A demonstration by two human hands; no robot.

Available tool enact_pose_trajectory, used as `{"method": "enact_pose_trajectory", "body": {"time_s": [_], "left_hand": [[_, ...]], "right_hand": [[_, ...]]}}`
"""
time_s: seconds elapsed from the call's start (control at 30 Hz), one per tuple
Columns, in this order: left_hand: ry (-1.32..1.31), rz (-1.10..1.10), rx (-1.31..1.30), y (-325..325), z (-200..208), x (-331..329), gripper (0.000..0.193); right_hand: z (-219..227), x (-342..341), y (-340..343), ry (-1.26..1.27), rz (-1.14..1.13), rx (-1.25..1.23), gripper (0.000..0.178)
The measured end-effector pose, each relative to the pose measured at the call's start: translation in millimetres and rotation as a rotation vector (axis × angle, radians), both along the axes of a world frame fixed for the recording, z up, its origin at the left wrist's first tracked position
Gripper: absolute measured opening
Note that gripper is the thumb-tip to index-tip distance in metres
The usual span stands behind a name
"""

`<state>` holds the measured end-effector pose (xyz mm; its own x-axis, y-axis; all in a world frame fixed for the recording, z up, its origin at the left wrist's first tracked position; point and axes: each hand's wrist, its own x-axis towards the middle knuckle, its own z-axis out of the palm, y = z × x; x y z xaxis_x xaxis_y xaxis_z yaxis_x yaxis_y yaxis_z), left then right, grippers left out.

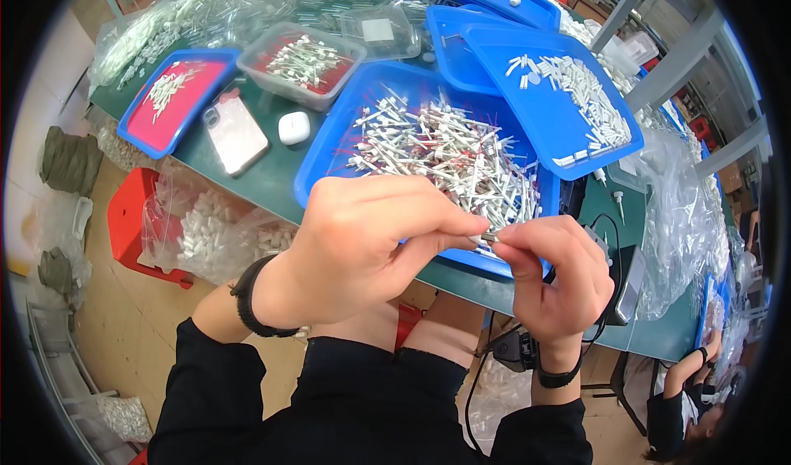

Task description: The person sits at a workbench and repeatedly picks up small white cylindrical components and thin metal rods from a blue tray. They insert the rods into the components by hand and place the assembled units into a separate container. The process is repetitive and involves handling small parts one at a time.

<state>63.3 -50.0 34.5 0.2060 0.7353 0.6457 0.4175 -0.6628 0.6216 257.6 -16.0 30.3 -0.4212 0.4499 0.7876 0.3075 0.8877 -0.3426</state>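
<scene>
My left hand and my right hand meet over the near edge of a blue tray. Between their pinched fingertips is a small, thin cylindrical part, dark and metallic-looking, with a pale end by the left fingers. Both hands grip it, though the fingers cover most of it. Beneath and beyond them the tray holds a heap of white tubular parts with thin red wires. A tilted blue tray with short white tubes rests across its right side.
On the green table lie a phone, a white earbud case, a clear tub of wired parts and a red-lined blue tray. Plastic bags spread at right. A red stool stands at lower left. Another person sits at far right.
</scene>
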Motion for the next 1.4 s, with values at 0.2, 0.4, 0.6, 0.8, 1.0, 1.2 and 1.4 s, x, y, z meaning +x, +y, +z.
{"method": "enact_pose_trajectory", "body": {"time_s": [0.2,0.4,0.6,0.8,1.0,1.2,1.4], "left_hand": [[0.026,0.006,-0.03,-1.4,0.2,-3.8,0.025],[-0.002,0.005,-0.037,4.5,-0.8,-10.3,0.02],[0.134,0.02,-0.054,24.0,-14.3,-22.1,0.016],[0.418,0.434,-0.072,102.2,-22.8,-115.1,0.029],[0.756,0.584,-0.201,141.6,-43.5,-184.1,0.029],[0.797,0.539,-0.106,156.0,-49.0,-171.9,0.016],[0.478,0.529,0.137,156.1,-51.9,-177.1,0.011]], "right_hand": [[-3.0,-4.3,4.0,0.041,0.055,-0.165,0.02],[4.2,8.6,12.6,-0.082,0.01,-0.11,0.018],[-6.0,-13.8,32.7,-0.121,0.05,-0.154,0.012],[-19.2,-32.5,85.3,-0.24,-0.249,-0.299,0.019],[-3.0,-1.0,136.4,-0.269,-0.384,-0.261,0.024],[-29.3,24.9,198.2,-0.364,-0.266,-0.292,0.033],[-32.6,20.0,198.2,-0.496,-0.331,-0.251,0.023]]}}
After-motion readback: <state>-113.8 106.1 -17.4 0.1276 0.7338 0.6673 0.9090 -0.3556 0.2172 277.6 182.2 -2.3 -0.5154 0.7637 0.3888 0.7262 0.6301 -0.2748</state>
